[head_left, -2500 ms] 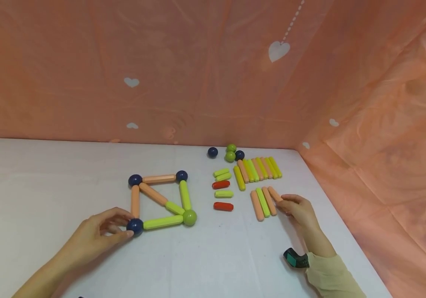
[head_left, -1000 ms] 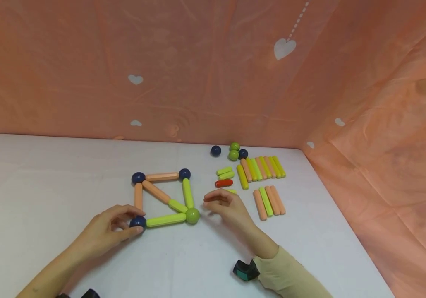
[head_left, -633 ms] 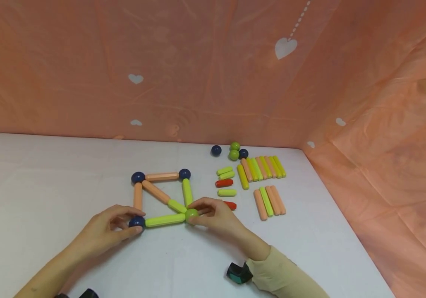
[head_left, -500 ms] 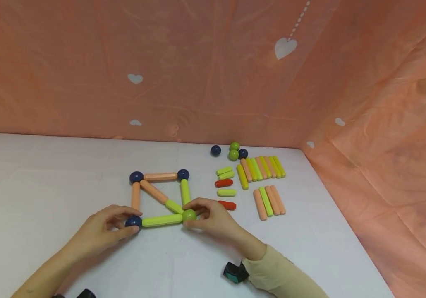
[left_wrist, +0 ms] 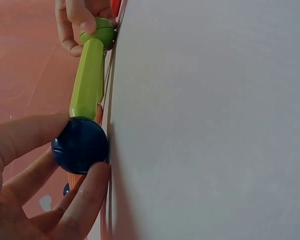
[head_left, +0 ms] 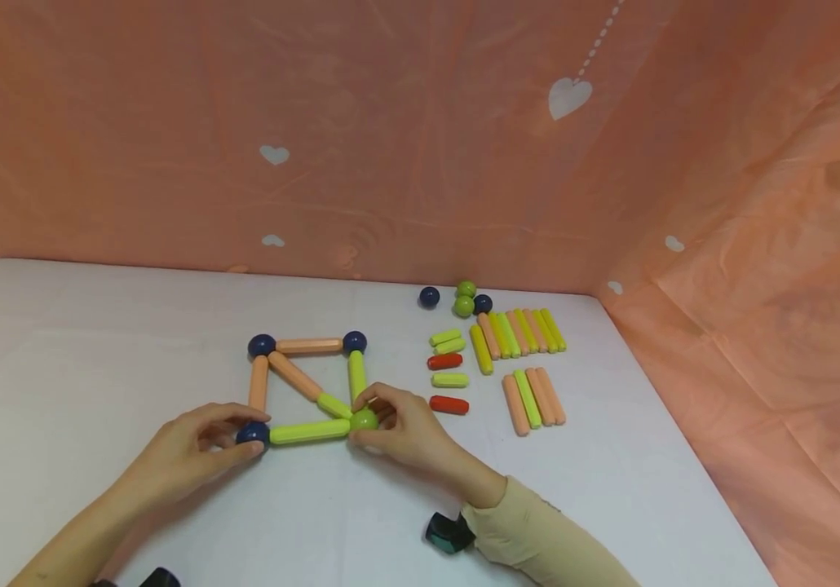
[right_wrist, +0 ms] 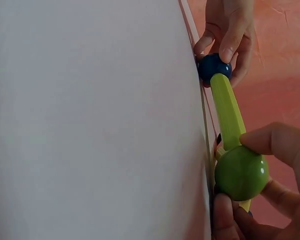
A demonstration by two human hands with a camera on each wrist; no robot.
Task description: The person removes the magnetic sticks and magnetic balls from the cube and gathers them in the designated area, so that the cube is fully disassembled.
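A flat four-sided frame of rods and balls lies on the white table, with a slanting brace of one orange rod (head_left: 295,377) and a short green rod (head_left: 334,405). My left hand (head_left: 196,448) pinches the dark blue ball (left_wrist: 80,146) at the near left corner between thumb and fingers. At the near right corner my right hand (head_left: 408,428) grips the green ball (right_wrist: 241,173). A long lime rod (head_left: 310,431) joins these two balls. Two more blue balls, one far left (head_left: 262,346) and one far right (head_left: 355,342), form the back corners.
Right of the frame lie short green and red rods (head_left: 449,404). Behind them sit loose blue and green balls (head_left: 464,306). Rows of long rods (head_left: 527,398) lie further right. An orange curtain (head_left: 391,163) hangs behind the table (head_left: 302,522).
My right hand has left the orange rod at the right row, come left and taken hold of the green ball. Both hands have then shifted the frame slightly left.
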